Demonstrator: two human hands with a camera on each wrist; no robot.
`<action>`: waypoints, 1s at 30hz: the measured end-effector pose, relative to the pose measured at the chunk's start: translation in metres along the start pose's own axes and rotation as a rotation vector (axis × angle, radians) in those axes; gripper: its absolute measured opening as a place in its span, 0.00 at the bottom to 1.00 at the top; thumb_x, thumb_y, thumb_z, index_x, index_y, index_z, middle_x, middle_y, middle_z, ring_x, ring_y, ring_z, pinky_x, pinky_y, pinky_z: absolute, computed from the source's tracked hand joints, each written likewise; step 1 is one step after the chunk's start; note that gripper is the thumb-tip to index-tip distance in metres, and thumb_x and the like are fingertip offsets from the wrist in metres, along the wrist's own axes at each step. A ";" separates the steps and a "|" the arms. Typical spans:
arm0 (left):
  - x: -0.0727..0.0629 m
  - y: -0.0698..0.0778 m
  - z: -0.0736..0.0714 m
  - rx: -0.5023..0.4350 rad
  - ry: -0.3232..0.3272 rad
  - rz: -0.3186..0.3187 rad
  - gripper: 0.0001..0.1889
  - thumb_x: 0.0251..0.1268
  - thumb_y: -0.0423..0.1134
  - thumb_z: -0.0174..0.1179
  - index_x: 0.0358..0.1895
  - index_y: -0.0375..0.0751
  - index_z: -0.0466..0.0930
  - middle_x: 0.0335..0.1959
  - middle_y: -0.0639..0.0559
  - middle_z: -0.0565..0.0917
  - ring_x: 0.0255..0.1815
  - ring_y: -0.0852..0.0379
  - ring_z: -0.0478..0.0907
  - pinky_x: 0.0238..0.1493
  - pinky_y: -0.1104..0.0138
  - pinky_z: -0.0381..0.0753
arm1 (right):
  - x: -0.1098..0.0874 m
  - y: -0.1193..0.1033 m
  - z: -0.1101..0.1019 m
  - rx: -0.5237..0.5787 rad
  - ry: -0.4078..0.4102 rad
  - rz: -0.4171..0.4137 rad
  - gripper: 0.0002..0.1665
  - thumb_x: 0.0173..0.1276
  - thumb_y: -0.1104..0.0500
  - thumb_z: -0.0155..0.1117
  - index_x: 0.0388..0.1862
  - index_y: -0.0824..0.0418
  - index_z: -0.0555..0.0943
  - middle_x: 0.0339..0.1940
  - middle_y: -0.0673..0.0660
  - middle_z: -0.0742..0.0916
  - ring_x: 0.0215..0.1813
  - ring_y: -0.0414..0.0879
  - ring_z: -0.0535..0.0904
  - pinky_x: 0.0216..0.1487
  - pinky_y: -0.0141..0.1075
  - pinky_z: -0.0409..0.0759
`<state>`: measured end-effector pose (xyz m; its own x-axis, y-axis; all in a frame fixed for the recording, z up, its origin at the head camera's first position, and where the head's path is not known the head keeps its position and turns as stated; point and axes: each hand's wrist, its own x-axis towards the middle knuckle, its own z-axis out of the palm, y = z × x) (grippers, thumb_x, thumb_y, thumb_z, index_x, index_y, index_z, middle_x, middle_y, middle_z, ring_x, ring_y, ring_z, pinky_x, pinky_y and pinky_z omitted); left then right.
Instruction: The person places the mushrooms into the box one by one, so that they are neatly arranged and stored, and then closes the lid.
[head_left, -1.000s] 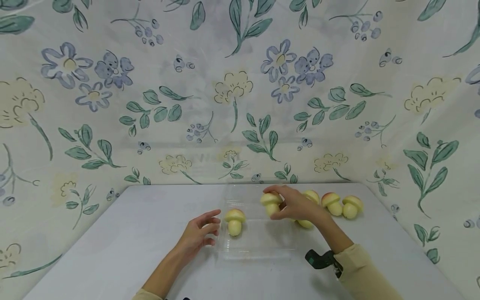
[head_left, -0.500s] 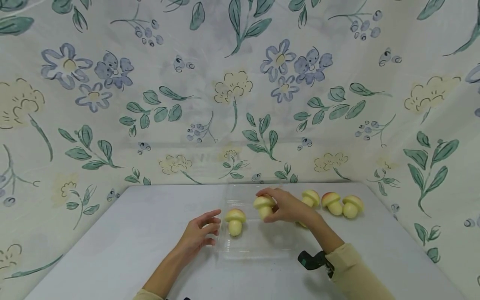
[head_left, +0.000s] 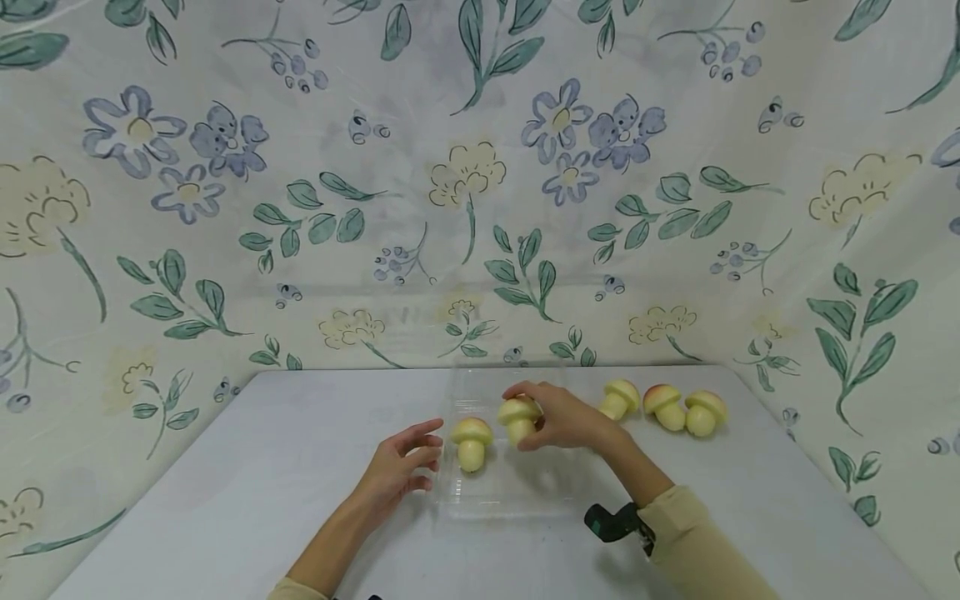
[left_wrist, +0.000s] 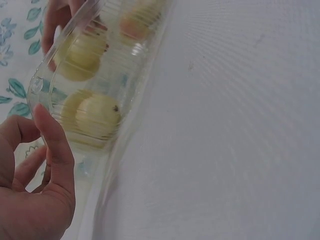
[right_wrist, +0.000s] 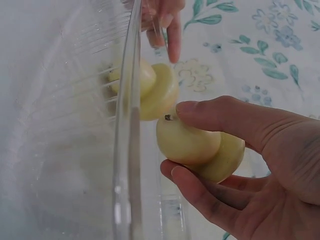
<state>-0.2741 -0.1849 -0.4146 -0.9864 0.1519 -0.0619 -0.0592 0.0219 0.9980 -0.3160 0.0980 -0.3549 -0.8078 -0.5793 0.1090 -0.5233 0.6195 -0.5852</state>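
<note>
A clear plastic container (head_left: pixel 517 493) lies on the table, with one pale yellow mushroom (head_left: pixel 471 454) standing in its left part. My right hand (head_left: pixel 566 417) pinches a second yellow mushroom (head_left: pixel 519 410) over the container, to the right of the first. In the right wrist view, the thumb presses the stem of this mushroom (right_wrist: pixel 185 140) near a dark speck, and fingers support it from the other side. My left hand (head_left: pixel 390 471) stays beside the container's left side, fingers loosely bent. One finger of the left hand (left_wrist: pixel 42 195) overlaps the rim in the left wrist view.
At the back right of the white table (head_left: pixel 300 467) lie a mushroom (head_left: pixel 619 397), a reddish-capped mushroom (head_left: pixel 666 408) and another mushroom (head_left: pixel 703 415). A black device (head_left: pixel 613 523) sits at the right wrist. A flowered cloth (head_left: pixel 420 275) hangs behind the table.
My right hand has moved left with its mushroom, closer to the one standing in the container. A mushroom by the right wrist is now hidden behind the arm. The left hand stays put.
</note>
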 end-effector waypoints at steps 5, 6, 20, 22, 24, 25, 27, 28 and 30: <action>0.000 0.001 0.001 -0.001 -0.001 -0.001 0.28 0.66 0.30 0.58 0.71 0.37 0.66 0.45 0.53 0.75 0.33 0.60 0.75 0.25 0.73 0.78 | 0.003 0.000 0.002 -0.011 -0.005 0.015 0.40 0.53 0.59 0.78 0.65 0.54 0.72 0.51 0.55 0.81 0.42 0.44 0.76 0.44 0.35 0.80; 0.000 0.001 0.001 -0.001 -0.002 0.000 0.29 0.67 0.30 0.58 0.71 0.37 0.66 0.45 0.53 0.75 0.33 0.61 0.75 0.25 0.73 0.78 | 0.003 -0.001 0.002 -0.011 -0.007 0.019 0.40 0.53 0.59 0.78 0.65 0.54 0.72 0.51 0.55 0.81 0.42 0.44 0.76 0.44 0.36 0.80; -0.001 0.002 0.001 0.003 -0.005 0.010 0.29 0.67 0.30 0.58 0.71 0.37 0.66 0.44 0.54 0.75 0.33 0.61 0.75 0.25 0.74 0.77 | 0.011 -0.004 0.008 -0.055 -0.035 0.071 0.39 0.53 0.57 0.78 0.64 0.54 0.73 0.49 0.54 0.83 0.42 0.44 0.76 0.46 0.39 0.77; -0.001 0.002 0.001 0.002 -0.003 0.008 0.29 0.67 0.30 0.58 0.71 0.37 0.66 0.44 0.54 0.75 0.33 0.61 0.75 0.25 0.74 0.77 | 0.011 -0.005 0.008 -0.057 -0.039 0.072 0.39 0.53 0.57 0.78 0.64 0.54 0.73 0.50 0.54 0.83 0.43 0.44 0.76 0.47 0.40 0.77; -0.001 0.002 0.001 0.001 -0.001 0.006 0.29 0.67 0.30 0.58 0.71 0.37 0.66 0.44 0.54 0.75 0.33 0.61 0.75 0.24 0.74 0.77 | 0.012 -0.006 0.009 -0.059 -0.040 0.072 0.38 0.54 0.57 0.78 0.64 0.54 0.73 0.50 0.54 0.83 0.44 0.44 0.75 0.48 0.40 0.77; -0.001 0.002 0.001 0.001 -0.001 0.005 0.29 0.67 0.30 0.58 0.71 0.38 0.66 0.44 0.53 0.75 0.33 0.61 0.75 0.24 0.74 0.78 | 0.012 -0.006 0.009 -0.058 -0.041 0.072 0.38 0.54 0.57 0.78 0.64 0.54 0.73 0.50 0.54 0.83 0.44 0.44 0.75 0.48 0.40 0.76; -0.001 0.002 0.001 0.001 -0.001 0.004 0.29 0.67 0.30 0.58 0.71 0.38 0.66 0.44 0.53 0.75 0.33 0.61 0.75 0.24 0.74 0.78 | 0.012 -0.007 0.010 -0.057 -0.043 0.073 0.38 0.54 0.56 0.78 0.64 0.54 0.73 0.50 0.54 0.83 0.44 0.44 0.75 0.48 0.40 0.76; -0.001 0.002 0.001 0.002 -0.002 0.004 0.29 0.67 0.30 0.58 0.71 0.38 0.66 0.44 0.53 0.75 0.33 0.61 0.75 0.25 0.74 0.78 | 0.012 -0.007 0.010 -0.056 -0.043 0.074 0.38 0.54 0.56 0.78 0.64 0.54 0.73 0.50 0.54 0.83 0.44 0.44 0.75 0.48 0.41 0.76; -0.001 0.002 0.001 0.002 -0.005 0.005 0.29 0.67 0.30 0.58 0.71 0.37 0.66 0.44 0.53 0.75 0.33 0.61 0.75 0.25 0.74 0.77 | 0.012 -0.007 0.011 -0.054 -0.046 0.080 0.38 0.54 0.56 0.78 0.64 0.53 0.73 0.50 0.54 0.82 0.44 0.45 0.74 0.48 0.40 0.76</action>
<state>-0.2732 -0.1844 -0.4127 -0.9860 0.1567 -0.0574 -0.0544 0.0234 0.9982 -0.3189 0.0806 -0.3579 -0.8346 -0.5503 0.0258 -0.4727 0.6913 -0.5465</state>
